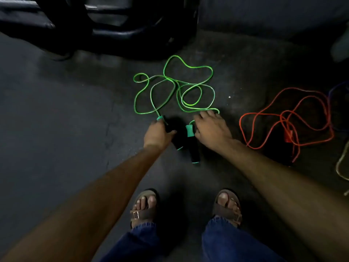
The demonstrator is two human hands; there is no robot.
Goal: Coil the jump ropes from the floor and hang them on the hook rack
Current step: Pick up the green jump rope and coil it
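A green jump rope (174,86) lies in loose tangled loops on the dark floor. Its two black handles with teal ends lie side by side near me. My left hand (157,134) is closing around the left handle (177,140), fingers wrapped on its upper part. My right hand (212,129) rests with spread fingers beside the right handle (192,146), touching the cord where it meets the handle; it grips nothing that I can see. An orange jump rope (287,118) lies tangled to the right. No hook rack is in view.
Dark gym equipment (98,25) stands at the back left. A purple cord (338,89) and a pale cord (341,167) show at the right edge. My sandalled feet (145,207) stand just behind the handles. Bare floor stretches to the left.
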